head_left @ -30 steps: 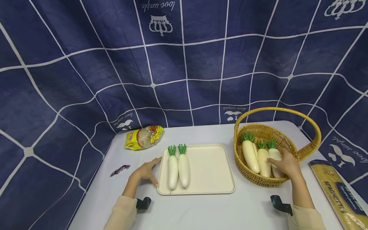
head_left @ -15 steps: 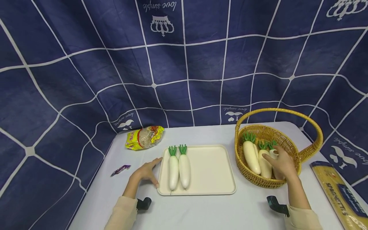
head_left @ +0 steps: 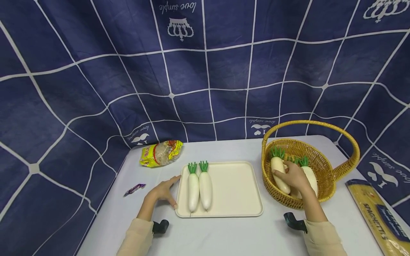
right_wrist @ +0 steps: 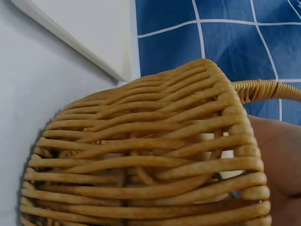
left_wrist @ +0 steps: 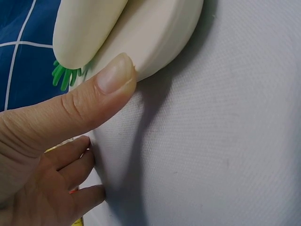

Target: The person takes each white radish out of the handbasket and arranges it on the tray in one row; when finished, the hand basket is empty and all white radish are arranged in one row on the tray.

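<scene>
Two white radishes point(head_left: 193, 192) with green tops lie side by side on the left part of a cream tray point(head_left: 237, 188). Beside that tray is my left hand point(head_left: 163, 190), fingers spread; its thumb point(left_wrist: 113, 77) touches the tray's edge in the left wrist view. My right hand point(head_left: 296, 174) reaches into a wicker basket point(head_left: 267, 185), thumb over the leftmost radish point(head_left: 277, 167) and fingers just right of it. Another radish point(head_left: 310, 176) lies right of the hand, and one beneath is mostly covered. The basket wall point(right_wrist: 141, 165) hides the fingertips in the right wrist view.
A yellow food bag point(head_left: 161, 153) lies at the back left, with a small purple-wrapped candy point(head_left: 134, 189) nearer. At right is a spaghetti pack point(head_left: 378, 217). The basket's tall handle point(head_left: 310, 122) arches above it. A blue cloth point(head_left: 224, 71) hangs behind the table.
My right hand has moved left inside the basket, from the rightmost radish to the leftmost one, uncovering the right one. The left hand and the tray have stayed put.
</scene>
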The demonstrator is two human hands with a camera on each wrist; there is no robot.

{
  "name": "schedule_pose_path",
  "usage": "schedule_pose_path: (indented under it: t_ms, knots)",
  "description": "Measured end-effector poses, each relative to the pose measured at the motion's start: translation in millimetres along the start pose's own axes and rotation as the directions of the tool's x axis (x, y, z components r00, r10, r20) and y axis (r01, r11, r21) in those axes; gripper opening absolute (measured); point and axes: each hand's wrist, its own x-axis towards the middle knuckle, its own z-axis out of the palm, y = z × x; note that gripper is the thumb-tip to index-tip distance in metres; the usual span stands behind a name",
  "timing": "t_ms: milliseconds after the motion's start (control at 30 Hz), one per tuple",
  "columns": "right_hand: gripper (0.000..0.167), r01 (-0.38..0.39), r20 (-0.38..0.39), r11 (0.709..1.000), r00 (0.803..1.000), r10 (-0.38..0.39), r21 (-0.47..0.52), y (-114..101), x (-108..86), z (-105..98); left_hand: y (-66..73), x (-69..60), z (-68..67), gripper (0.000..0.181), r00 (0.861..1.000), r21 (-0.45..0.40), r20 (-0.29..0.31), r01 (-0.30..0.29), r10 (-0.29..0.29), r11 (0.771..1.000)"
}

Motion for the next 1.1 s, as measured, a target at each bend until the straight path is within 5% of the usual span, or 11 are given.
schedule_pose_path:
  t_ms: [333,600,1100]
  knots:
    - [0.073,-0.060,-0.021,0.998,0.998,0.060,-0.011,0,3.5,0,-1.9,-1.2,1.6,0.119,1.000,0.013,-0.001,0.003,-0.003,1.000]
    - [0.081,-0.093,-0.025,0.986,0.995,0.097,0.138,1,0.0,-3,-1.9,-0.2,1.1,0.119,1.000,-0.002,0.009,0.004,-0.004,1.000]
    - [0.088,-0.211,0.045,0.846,0.975,0.218,0.490,3,-14.4,-18,-2.0,1.7,1.4,0.119,1.000,-0.004,0.016,0.015,-0.015,1.000]
